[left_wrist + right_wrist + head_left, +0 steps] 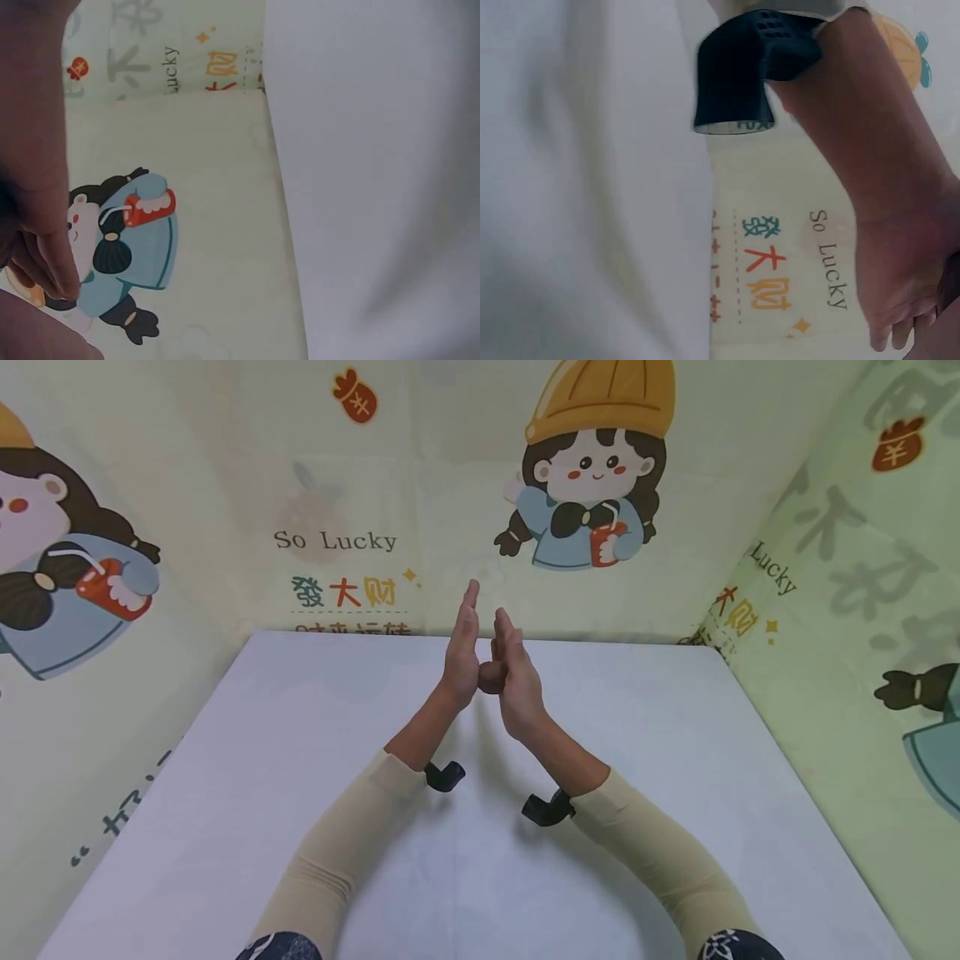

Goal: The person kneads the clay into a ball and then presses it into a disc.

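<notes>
A small dark brown ball (pixel 491 677) is caught between my two palms above the white table. On its left side my left hand (pixel 461 652) stands upright, fingers straight and pointing away. My right hand (pixel 521 685) faces it from the other side, its fingers also extended. The left wrist view has the right hand (pixel 37 165) at its left edge, with part of the left hand (pixel 37 330) below. In the right wrist view the left hand (pixel 900 262) comes down from above, near a piece of the right hand (pixel 939 334). The palms hide much of the ball.
The white table (pixel 375 860) spreads beneath both forearms. Walls with printed cartoon figures (pixel 592 518) and lettering (pixel 335 541) enclose it at the back and sides. Black wrist mounts (pixel 445 776) hang under the beige sleeves (pixel 341 827).
</notes>
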Demonstrator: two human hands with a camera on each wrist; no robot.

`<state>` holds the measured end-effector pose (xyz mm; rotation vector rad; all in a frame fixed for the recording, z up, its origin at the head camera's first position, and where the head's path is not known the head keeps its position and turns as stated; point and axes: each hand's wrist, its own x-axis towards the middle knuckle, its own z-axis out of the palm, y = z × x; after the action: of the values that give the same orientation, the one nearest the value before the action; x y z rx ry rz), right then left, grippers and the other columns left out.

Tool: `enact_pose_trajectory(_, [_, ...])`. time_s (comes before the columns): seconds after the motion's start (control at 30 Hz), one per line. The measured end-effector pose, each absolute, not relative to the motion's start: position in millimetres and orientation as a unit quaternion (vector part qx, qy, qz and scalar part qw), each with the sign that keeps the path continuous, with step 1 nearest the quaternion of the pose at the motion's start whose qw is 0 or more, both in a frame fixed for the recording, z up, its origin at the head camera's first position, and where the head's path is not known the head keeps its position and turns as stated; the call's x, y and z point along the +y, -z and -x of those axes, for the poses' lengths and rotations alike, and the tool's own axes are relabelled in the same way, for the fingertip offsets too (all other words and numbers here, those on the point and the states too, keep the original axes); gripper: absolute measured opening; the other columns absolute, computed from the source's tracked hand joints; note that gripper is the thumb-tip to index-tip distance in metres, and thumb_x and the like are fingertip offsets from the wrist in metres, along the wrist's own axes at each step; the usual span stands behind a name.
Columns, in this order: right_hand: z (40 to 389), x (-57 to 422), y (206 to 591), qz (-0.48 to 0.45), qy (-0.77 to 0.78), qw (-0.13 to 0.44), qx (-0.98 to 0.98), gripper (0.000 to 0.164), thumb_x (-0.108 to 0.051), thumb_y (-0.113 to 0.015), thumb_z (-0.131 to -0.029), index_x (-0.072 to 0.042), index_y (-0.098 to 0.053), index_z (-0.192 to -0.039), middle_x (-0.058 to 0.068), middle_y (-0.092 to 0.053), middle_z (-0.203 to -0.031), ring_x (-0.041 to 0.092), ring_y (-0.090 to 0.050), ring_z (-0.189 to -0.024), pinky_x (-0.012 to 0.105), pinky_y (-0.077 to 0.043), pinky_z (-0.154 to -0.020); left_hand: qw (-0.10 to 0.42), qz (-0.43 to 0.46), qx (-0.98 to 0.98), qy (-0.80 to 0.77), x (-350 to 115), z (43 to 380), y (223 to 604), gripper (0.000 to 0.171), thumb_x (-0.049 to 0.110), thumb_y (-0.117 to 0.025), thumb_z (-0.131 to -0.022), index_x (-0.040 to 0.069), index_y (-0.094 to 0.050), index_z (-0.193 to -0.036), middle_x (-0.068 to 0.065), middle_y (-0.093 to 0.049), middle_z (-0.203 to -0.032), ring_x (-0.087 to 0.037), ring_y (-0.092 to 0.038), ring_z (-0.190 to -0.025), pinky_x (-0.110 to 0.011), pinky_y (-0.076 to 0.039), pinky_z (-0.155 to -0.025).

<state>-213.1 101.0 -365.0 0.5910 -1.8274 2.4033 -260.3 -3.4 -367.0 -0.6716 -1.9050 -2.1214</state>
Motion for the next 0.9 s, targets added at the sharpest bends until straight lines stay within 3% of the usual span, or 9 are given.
enact_pose_trajectory(0.07, [213, 102, 362, -0.188, -0.777, 0.040, -0.599, 0.066, -0.044, -0.014, -0.115, -0.005, -0.010, -0.169, 0.017, -0.038, -0.163, 0.008, -0.052, -0.126, 0.022, -0.042, -0.099, 0.101, 0.234, -0.650, 0.716, -3, 260, 369, 0.061, 0.034, -0.019, -0.114, 0.009, -0.012, -0.169, 0.001, -0.011, -0.176, -0.004, -0.006, -0.157, -0.040, -0.004, -0.127])
enact_pose_trajectory(0.13, [214, 104, 360, -0.186, -0.777, 0.046, -0.599, 0.066, -0.044, -0.015, -0.115, -0.005, -0.010, -0.169, 0.008, -0.008, -0.176, 0.012, -0.021, -0.155, 0.024, -0.027, -0.118, 0.095, 0.242, -0.652, 0.713, -1, 259, 371, 0.061, 0.034, -0.019, -0.114, 0.008, -0.012, -0.169, 0.001, -0.011, -0.176, -0.005, -0.006, -0.158, -0.041, -0.003, -0.127])
enact_pose_trajectory(0.3, [219, 109, 354, -0.182, -0.775, 0.073, -0.601, 0.067, -0.043, -0.016, -0.115, -0.003, -0.009, -0.168, 0.006, -0.009, -0.176, 0.014, -0.009, -0.160, 0.029, -0.012, -0.126, 0.069, 0.273, -0.640, 0.715, 6, 253, 375, 0.062, 0.033, -0.017, -0.114, 0.006, -0.010, -0.169, -0.001, -0.009, -0.177, -0.002, -0.007, -0.157, -0.035, -0.007, -0.126])
enact_pose_trajectory(0.37, [221, 111, 352, -0.184, -0.776, 0.086, -0.597, 0.066, -0.042, -0.016, -0.115, -0.002, -0.009, -0.168, 0.007, -0.009, -0.176, 0.013, -0.009, -0.160, 0.029, -0.011, -0.126, 0.051, 0.284, -0.629, 0.722, 10, 250, 376, 0.062, 0.033, -0.016, -0.114, 0.006, -0.009, -0.169, -0.001, -0.007, -0.177, 0.000, -0.019, -0.152, -0.030, -0.021, -0.120])
enact_pose_trajectory(0.43, [223, 113, 350, -0.187, -0.775, 0.095, -0.596, 0.066, -0.041, -0.016, -0.115, -0.001, -0.009, -0.168, 0.007, -0.009, -0.176, 0.014, -0.008, -0.160, 0.028, -0.010, -0.126, 0.036, 0.291, -0.619, 0.729, 13, 246, 378, 0.062, 0.033, -0.016, -0.114, 0.007, -0.009, -0.169, 0.000, -0.007, -0.177, -0.001, -0.050, -0.125, -0.026, -0.041, -0.101])
enact_pose_trajectory(0.6, [228, 119, 348, -0.186, -0.764, 0.100, -0.609, 0.065, -0.040, -0.015, -0.115, -0.003, -0.006, -0.168, 0.005, -0.006, -0.177, 0.015, -0.004, -0.160, 0.028, -0.007, -0.126, 0.026, 0.311, -0.608, 0.730, 19, 238, 381, 0.062, 0.032, -0.016, -0.113, 0.005, -0.010, -0.169, -0.001, -0.008, -0.177, -0.002, -0.047, -0.131, -0.029, -0.039, -0.109])
enact_pose_trajectory(0.67, [231, 121, 348, -0.185, -0.763, 0.104, -0.611, 0.065, -0.040, -0.015, -0.115, -0.003, -0.005, -0.168, 0.006, -0.004, -0.177, 0.016, -0.003, -0.160, 0.029, -0.006, -0.126, 0.028, 0.319, -0.606, 0.728, 21, 236, 382, 0.062, 0.030, -0.015, -0.113, 0.002, -0.010, -0.168, -0.005, -0.009, -0.176, -0.004, -0.012, -0.155, -0.036, -0.018, -0.125])
enact_pose_trajectory(0.7, [232, 123, 348, -0.188, -0.763, 0.105, -0.609, 0.066, -0.041, -0.015, -0.115, -0.004, -0.005, -0.168, 0.006, -0.003, -0.177, 0.016, -0.002, -0.160, 0.030, -0.005, -0.126, 0.026, 0.320, -0.606, 0.728, 22, 235, 381, 0.061, 0.030, -0.015, -0.114, 0.001, -0.010, -0.168, -0.005, -0.009, -0.176, -0.007, -0.009, -0.157, -0.038, -0.014, -0.126])
enact_pose_trajectory(0.9, [237, 127, 346, -0.214, -0.763, 0.109, -0.600, 0.067, -0.041, -0.016, -0.114, -0.004, -0.001, -0.168, 0.004, 0.001, -0.177, 0.015, 0.004, -0.160, 0.030, -0.001, -0.126, 0.016, 0.302, -0.591, 0.748, 25, 228, 377, 0.062, 0.032, -0.013, -0.114, 0.002, -0.013, -0.168, -0.004, -0.012, -0.176, -0.012, -0.007, -0.159, -0.038, -0.011, -0.126])
